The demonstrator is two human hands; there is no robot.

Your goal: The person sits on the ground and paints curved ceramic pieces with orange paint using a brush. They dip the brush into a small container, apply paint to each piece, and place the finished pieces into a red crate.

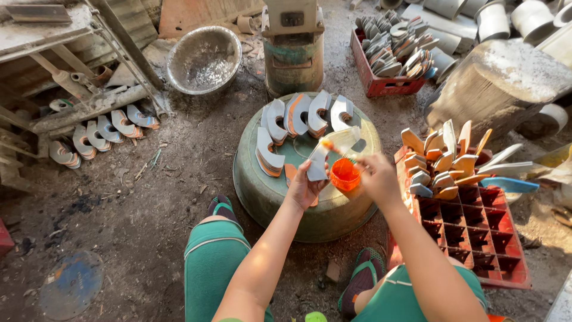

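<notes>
The left hand [305, 186] holds a pale curved plastic piece [318, 164] above the overturned green metal basin [268, 197]. The right hand [376, 177] grips a thin brush [333, 149], spreading orange glue from the small orange cup [345, 174]; it seems the gluing step, and the next stroke needs steady aim.

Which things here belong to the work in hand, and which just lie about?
In use: left hand holding a curved grey piece; right hand with brush; orange pot; upturned basin.
Lying about: metal bowl, stone block, blue disc.
</notes>
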